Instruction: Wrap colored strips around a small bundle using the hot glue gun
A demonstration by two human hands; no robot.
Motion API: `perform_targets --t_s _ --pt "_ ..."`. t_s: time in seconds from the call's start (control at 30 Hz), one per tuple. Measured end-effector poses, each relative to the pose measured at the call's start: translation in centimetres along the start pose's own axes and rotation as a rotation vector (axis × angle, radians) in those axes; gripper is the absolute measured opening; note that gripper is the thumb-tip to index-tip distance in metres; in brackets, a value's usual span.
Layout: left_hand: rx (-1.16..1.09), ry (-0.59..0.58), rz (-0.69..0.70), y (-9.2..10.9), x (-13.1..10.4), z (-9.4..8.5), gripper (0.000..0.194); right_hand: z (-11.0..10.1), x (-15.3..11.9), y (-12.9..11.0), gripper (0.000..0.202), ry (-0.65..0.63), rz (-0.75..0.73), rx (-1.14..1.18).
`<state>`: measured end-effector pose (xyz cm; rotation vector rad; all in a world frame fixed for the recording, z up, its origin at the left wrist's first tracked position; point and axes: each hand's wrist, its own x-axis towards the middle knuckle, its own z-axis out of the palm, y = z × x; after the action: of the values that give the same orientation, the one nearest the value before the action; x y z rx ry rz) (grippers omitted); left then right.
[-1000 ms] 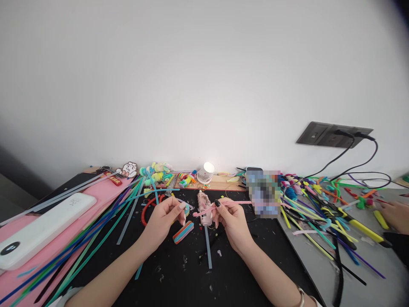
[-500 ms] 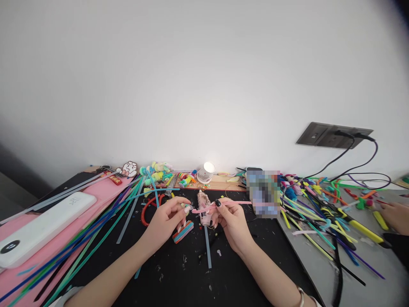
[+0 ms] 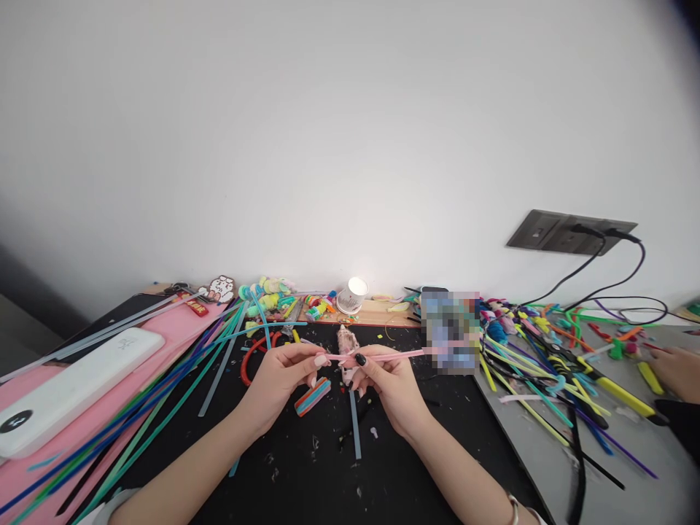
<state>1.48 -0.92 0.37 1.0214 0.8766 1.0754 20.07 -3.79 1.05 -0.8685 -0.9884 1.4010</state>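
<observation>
Pink pipe cleaners (image 3: 402, 355) stretch sideways above the black mat, between my two hands and on to the right. The fingers of my left hand (image 3: 284, 375) pinch their left end. My right hand (image 3: 391, 383) is closed on them a little further right, thumb on top. Just behind and below the strips lies a pale pink glue-gun-like object (image 3: 346, 337), partly covered by my right fingers. A striped orange and blue block (image 3: 313, 397) rests under my left fingertips.
A white cup (image 3: 354, 295) stands by the wall. Orange-handled scissors (image 3: 247, 363) lie behind my left hand. A white power bank (image 3: 82, 390) and long pipe cleaners cover the left. Pliers (image 3: 617, 394), coloured scraps and another person's hand (image 3: 675, 370) are on the right.
My left hand has moved slightly right and now pinches the pink strip's left end, which stuck out free before. My right hand has shifted a little left along it.
</observation>
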Motion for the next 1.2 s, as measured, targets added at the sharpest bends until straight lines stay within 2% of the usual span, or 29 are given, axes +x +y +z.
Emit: perform_targets --t_s 0.23,0.4,0.53,0.7,0.97,1.07,1.2 --pt "-0.021 -0.031 0.002 0.0 0.0 -0.1 0.02 -0.3 0.1 0.4 0.021 -0.087 0.006 -0.116" --pt "0.286 -0.098 0.094 0.4 -0.1 -0.1 0.027 -0.4 0.0 0.4 0.03 -0.073 -0.033 -0.255" --pt "0.532 -0.188 0.107 0.8 -0.4 0.2 0.03 -0.7 0.1 0.4 0.043 -0.069 -0.086 -0.476" --pt "0.717 -0.378 0.069 1.2 -0.9 0.6 0.028 -1.1 0.2 0.4 0.047 -0.077 -0.229 -0.648" --pt "0.905 -0.649 0.191 1.4 -1.9 1.1 0.027 -0.1 -0.7 0.4 0.042 -0.273 -0.301 -0.726" --pt "0.913 -0.604 0.269 0.9 -1.8 1.1 0.025 -0.1 -0.8 0.4 0.043 -0.255 -0.317 -0.711" --pt "0.814 -0.34 0.292 0.3 -1.3 0.8 0.015 -0.3 -0.7 0.1 0.045 -0.028 -0.349 -0.639"
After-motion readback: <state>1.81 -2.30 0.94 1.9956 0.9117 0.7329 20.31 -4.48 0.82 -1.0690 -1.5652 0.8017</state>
